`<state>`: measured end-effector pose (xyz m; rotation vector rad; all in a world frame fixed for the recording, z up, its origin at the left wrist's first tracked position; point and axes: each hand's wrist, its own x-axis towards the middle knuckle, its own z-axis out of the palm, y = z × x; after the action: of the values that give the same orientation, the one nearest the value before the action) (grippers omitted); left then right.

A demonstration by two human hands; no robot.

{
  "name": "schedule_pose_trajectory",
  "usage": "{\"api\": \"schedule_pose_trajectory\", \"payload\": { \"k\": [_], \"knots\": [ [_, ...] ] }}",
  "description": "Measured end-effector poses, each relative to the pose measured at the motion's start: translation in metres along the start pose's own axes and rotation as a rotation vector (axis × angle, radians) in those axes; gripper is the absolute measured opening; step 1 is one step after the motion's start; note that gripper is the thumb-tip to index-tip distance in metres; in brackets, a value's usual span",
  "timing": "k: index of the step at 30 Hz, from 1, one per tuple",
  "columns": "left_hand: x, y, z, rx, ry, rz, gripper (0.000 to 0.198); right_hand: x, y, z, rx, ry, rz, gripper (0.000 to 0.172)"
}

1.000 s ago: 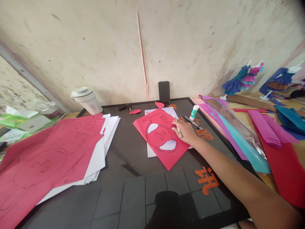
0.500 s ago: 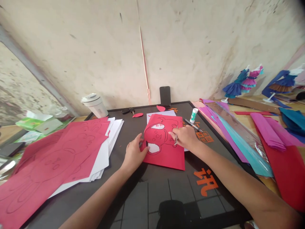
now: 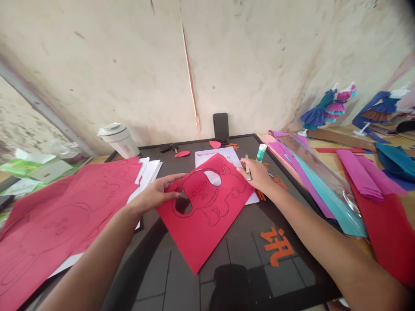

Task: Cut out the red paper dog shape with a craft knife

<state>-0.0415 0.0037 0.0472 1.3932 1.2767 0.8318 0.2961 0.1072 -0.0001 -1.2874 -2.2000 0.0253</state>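
A sheet of red paper (image 3: 191,242) with a drawn rabbit-like animal is turned cornerwise and partly raised above the table. Both ear shapes are cut out as holes. My left hand (image 3: 158,194) pinches the sheet's left corner, thumb on top beside one hole. In my right hand (image 3: 257,175), closed at the sheet's right corner, is a slim silver craft knife (image 3: 248,167); whether these fingers also grip the paper, I cannot tell. White paper (image 3: 201,159) lies beneath. Two cut red pieces, one left (image 3: 182,153) and one right (image 3: 215,144), rest beyond it.
A glue stick (image 3: 261,152) stands beyond my right hand. A phone (image 3: 221,126) leans on the wall near keys (image 3: 171,148) and a white cup (image 3: 119,140). Red drawn sheets (image 3: 65,211) overlie white paper at left. Coloured papers (image 3: 311,181) and small paper dresses (image 3: 319,110) are at right.
The red sheet has been turned and its left side lifted off the white paper. My left hand has moved left with it; my right hand has gone from the drawing to the sheet's right corner.
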Motion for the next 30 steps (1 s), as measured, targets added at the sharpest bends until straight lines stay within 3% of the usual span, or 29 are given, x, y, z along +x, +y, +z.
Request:
{"api": "schedule_pose_trajectory", "payload": {
  "k": [5,8,11,15,21,25,30],
  "knots": [
    [0.0,0.003,0.005,-0.026,-0.027,0.06,0.053,-0.004,-0.002,-0.001,0.18,-0.066,0.042,0.029],
    [0.002,0.0,0.01,-0.085,0.014,0.027,0.044,-0.003,0.002,0.0,0.353,0.007,0.095,0.022],
    [0.009,-0.007,0.01,-0.142,0.132,-0.021,0.04,-0.001,0.01,0.003,0.451,0.132,0.2,0.014],
    [0.018,-0.014,0.006,-0.16,0.203,-0.024,0.047,-0.002,0.012,0.007,0.475,0.228,0.266,0.013],
    [0.018,-0.01,0.003,-0.077,0.138,-0.069,0.065,-0.003,0.009,0.006,0.449,0.288,0.301,0.014],
    [0.018,-0.014,0.002,-0.142,0.124,-0.081,0.07,-0.002,0.011,0.005,0.425,0.341,0.294,0.016],
    [0.023,-0.024,0.006,-0.362,0.323,-0.019,0.069,-0.002,0.013,0.007,0.423,0.358,0.313,0.019]
  ]
}}
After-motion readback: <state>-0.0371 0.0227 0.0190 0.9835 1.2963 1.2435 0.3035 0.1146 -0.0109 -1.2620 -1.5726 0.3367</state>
